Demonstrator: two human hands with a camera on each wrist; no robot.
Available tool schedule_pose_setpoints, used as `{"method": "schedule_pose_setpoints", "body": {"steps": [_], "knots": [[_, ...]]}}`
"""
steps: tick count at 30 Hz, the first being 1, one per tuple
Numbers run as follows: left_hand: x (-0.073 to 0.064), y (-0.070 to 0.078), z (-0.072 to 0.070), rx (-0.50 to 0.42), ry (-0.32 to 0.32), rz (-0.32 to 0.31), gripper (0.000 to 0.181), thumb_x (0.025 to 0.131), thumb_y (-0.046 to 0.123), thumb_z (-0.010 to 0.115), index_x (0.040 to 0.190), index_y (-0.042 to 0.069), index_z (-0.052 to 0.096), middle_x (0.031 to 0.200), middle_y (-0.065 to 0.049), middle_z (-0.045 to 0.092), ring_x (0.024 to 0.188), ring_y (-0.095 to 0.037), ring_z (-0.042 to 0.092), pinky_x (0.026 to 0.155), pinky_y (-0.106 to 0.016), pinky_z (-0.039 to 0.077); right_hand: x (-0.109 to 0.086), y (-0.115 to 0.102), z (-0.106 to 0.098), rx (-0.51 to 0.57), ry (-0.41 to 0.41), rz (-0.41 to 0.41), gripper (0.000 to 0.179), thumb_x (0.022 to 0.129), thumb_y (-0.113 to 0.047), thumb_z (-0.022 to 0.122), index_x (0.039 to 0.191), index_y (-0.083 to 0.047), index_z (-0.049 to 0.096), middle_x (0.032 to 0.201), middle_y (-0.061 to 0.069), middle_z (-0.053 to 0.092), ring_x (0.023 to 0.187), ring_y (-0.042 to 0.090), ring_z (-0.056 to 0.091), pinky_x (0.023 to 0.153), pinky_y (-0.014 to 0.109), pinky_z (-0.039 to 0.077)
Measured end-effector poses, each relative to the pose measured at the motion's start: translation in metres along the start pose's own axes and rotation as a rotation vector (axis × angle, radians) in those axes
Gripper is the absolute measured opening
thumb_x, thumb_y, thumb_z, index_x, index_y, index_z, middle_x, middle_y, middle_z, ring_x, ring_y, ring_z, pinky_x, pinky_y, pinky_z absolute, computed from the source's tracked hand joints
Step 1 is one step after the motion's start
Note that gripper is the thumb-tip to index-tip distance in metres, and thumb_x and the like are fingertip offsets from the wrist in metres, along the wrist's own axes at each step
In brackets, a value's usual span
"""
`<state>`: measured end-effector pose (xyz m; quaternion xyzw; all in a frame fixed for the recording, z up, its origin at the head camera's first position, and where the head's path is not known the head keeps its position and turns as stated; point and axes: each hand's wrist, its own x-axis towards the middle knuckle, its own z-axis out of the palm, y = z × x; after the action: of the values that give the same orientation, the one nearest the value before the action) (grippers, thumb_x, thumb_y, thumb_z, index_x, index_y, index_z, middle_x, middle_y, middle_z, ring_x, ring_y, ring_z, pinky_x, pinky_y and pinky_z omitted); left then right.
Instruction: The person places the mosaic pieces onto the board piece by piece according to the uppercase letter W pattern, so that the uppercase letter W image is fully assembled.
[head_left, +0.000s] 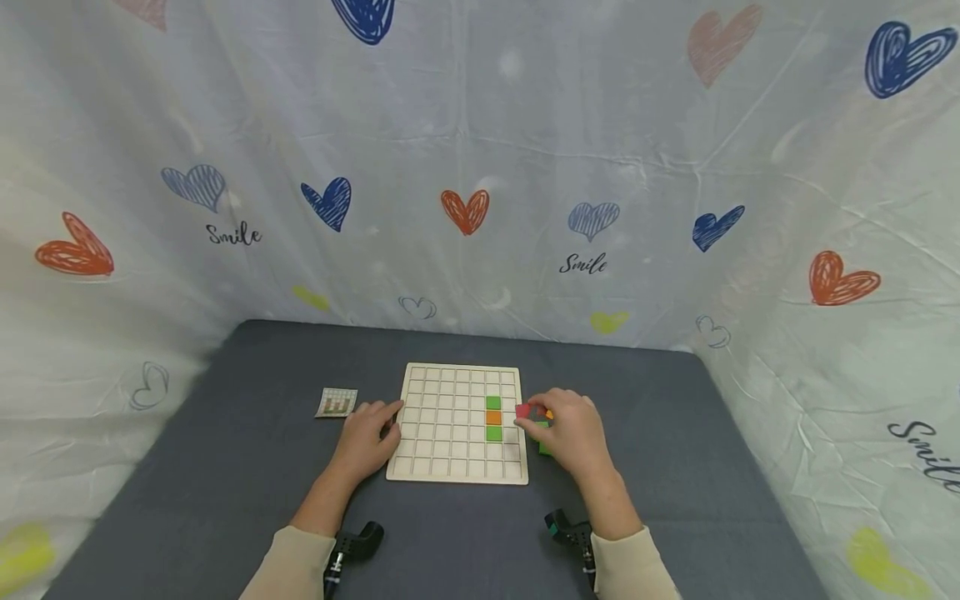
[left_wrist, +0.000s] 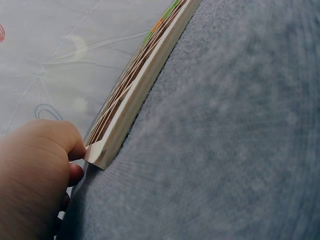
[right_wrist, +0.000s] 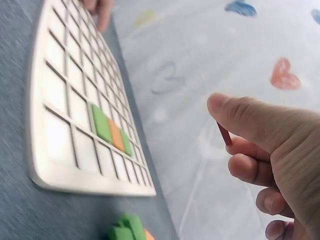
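Observation:
A pale wooden grid board (head_left: pixel 442 450) lies on the table with a column of two green tiles (head_left: pixel 493 402) and one orange tile (head_left: pixel 493 417) set in its right part. My right hand (head_left: pixel 573 429) pinches a red square tile (head_left: pixel 522 411) between thumb and fingertips, just off the board's right edge. In the right wrist view that tile (right_wrist: pixel 224 134) shows edge-on. Several loose green tiles (right_wrist: pixel 127 227) lie beneath the right hand, which partly hides them. At the board's left edge my left hand (head_left: pixel 366 442) touches the rim with its fingertips, holding nothing up.
A small printed card (head_left: pixel 337 402) lies left of the board, close to the left hand. Dark grey cloth covers the table (head_left: pixel 450 542). A white curtain (head_left: pixel 517 292) with printed hearts hangs behind it and at both sides. Black wrist devices (head_left: pixel 572 533) sit under the forearms.

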<state>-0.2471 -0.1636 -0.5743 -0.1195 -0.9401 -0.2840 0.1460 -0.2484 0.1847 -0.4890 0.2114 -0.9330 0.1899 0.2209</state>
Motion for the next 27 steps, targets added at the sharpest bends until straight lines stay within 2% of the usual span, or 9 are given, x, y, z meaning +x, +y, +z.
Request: {"method": "schedule_pose_setpoints", "body": {"steps": [9,14,18,23,27], "knots": [[0.000,0.000,0.000,-0.004,0.007,0.008,0.039,0.096,0.010,0.061,0.134,0.006,0.069,0.076,0.009,0.043,0.068,-0.014,0.033,0.071,-0.039,0.029,-0.003,-0.021,0.019,-0.028,-0.027,-0.073,0.027,0.076,-0.037,0.091,0.090,-0.017,0.080,0.072,-0.006,0.061,0.063,0.010,0.047,0.061,0.032,0.038],[0.000,0.000,0.000,-0.004,0.007,0.006,0.039,0.095,0.010,0.061,0.134,0.006,0.069,0.076,0.009,0.043,0.068,-0.014,0.033,0.071,-0.039,0.029,-0.004,-0.027,0.033,-0.046,-0.103,-0.052,0.027,0.075,-0.045,0.090,0.085,-0.022,0.080,0.068,-0.014,0.053,0.060,0.006,0.046,0.058,0.028,0.039],[0.000,0.000,0.000,-0.010,0.004,0.002,0.039,0.095,0.010,0.061,0.134,0.006,0.069,0.076,0.009,0.043,0.068,-0.014,0.033,0.071,-0.039,0.029,-0.006,-0.031,0.039,-0.078,-0.177,-0.030,0.029,0.076,-0.049,0.088,0.078,-0.023,0.078,0.060,-0.015,0.044,0.057,0.006,0.042,0.052,0.025,0.035],[-0.001,-0.001,0.000,-0.014,0.004,0.001,0.040,0.095,0.010,0.061,0.134,0.006,0.069,0.076,0.009,0.043,0.069,-0.014,0.033,0.072,-0.039,0.029,-0.008,-0.034,0.040,-0.106,-0.247,0.004,0.036,0.076,-0.050,0.087,0.064,-0.024,0.066,0.053,-0.012,0.036,0.055,0.007,0.039,0.054,0.029,0.036],[0.000,0.000,-0.001,-0.014,0.006,0.000,0.040,0.095,0.010,0.062,0.134,0.006,0.069,0.076,0.009,0.043,0.069,-0.014,0.033,0.072,-0.039,0.029,-0.010,-0.034,0.041,-0.106,-0.271,0.013,0.041,0.077,-0.049,0.087,0.059,-0.024,0.060,0.050,-0.011,0.034,0.053,0.008,0.039,0.058,0.033,0.039]]}}
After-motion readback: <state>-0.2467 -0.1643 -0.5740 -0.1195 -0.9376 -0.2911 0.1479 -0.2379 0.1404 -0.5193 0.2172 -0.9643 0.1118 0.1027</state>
